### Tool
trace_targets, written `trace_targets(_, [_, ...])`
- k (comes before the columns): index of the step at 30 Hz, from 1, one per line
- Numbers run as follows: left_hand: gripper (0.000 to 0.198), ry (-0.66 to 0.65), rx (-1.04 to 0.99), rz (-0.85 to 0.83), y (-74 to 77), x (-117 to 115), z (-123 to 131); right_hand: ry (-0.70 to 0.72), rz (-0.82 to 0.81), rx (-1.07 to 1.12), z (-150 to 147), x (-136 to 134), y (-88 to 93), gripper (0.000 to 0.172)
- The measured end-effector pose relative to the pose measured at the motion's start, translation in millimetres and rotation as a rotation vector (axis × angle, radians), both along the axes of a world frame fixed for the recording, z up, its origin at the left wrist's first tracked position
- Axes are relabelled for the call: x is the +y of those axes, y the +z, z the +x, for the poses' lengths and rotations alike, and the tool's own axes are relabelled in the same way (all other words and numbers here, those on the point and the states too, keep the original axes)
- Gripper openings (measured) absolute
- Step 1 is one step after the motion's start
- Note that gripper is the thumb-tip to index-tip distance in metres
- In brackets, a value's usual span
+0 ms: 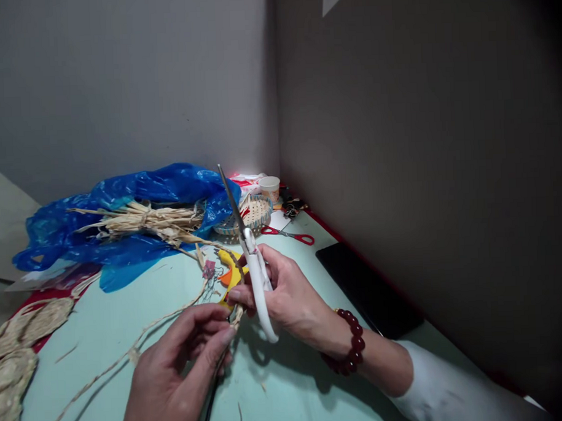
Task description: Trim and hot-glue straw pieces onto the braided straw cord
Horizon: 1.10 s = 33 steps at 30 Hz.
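My left hand point(185, 361) is closed, thumb and fingers pinching a twisted straw cord point(237, 316). My right hand point(284, 290) holds a pair of white-handled scissors point(252, 254), their blades together and pointing up and away. The thumb and forefinger of that same hand also pinch the cord just above my left fingertips. A long twisted strand point(144, 333) runs over the table to the lower left. Just behind my fingers lies a yellow-handled tool point(230, 264) with an orange part, partly hidden. Something thin and dark shows under my left hand.
A straw bundle point(147, 221) rests on a blue plastic bag point(169, 177) at the back left. Beyond my hands are a woven basket point(260, 214), a paper cup point(270, 187) and red scissors point(288, 235). A black flat object point(366, 287) lies along the right wall; woven straw pieces point(45, 320) lie left.
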<state>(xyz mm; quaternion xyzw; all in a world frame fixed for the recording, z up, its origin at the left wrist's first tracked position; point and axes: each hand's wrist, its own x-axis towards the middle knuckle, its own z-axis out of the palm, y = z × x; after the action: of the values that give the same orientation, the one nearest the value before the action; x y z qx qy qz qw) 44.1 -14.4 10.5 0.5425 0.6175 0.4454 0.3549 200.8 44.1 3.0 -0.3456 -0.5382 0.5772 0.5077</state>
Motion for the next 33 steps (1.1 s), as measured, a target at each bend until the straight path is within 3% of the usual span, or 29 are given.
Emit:
trace_targets(6, [0.01, 0.014, 0.199, 0.264, -9.4, 1, 3, 0.018, -0.112, 0.038, -2, -2, 0.0, 0.042])
trace_targets(11, [0.011, 0.015, 0.23, 0.473, -10.0, 1, 6, 0.03, -0.197, 0.085, -4, -2, 2.4, 0.045])
trace_targets(17, [0.016, -0.139, 0.548, 0.686, -17.8, 6, -7, 0.032, -0.132, 0.073, -4, -2, -1.5, 0.04])
trace_targets(22, [0.012, -0.132, 0.575, 0.597, -19.3, 4, -10, 0.065, -0.161, 0.122, -4, -3, -0.5, 0.038])
trace_targets(28, [0.001, 0.072, 0.238, 0.296, -15.0, 0, 0, 0.085, -0.2, 0.163, -5, 0, -0.6, 0.039])
trace_targets(33, [0.009, 0.106, 0.128, 0.146, -8.2, 1, 7, 0.084, -0.203, 0.19, -5, 3, -1.5, 0.04])
